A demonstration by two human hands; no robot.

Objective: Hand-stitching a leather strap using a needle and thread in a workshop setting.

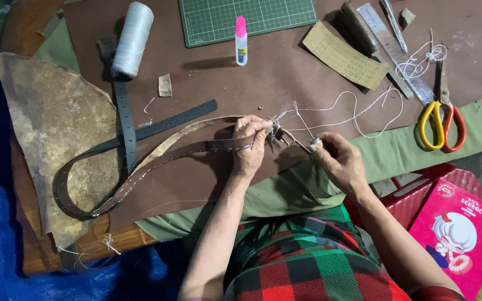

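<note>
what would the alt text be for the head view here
A person's left hand presses a brown leather belt to a brown work surface while the right hand holds a thin metal tool at the buckle end, white thread trailing away. A thread spool, glue bottle, green cutting mat and scissors lie around.

Brown belt [157, 159], red-green checked cloth [308, 262]

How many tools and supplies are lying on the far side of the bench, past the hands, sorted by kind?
Thread spools: 1
Glue bottles: 1
Cutting mats: 1
Scissors: 1
Rulers: 1
Sandpaper sheets: 1
Total: 6
The left hand presses the brown belt; the right hand pinches a needle-like tool.
</note>
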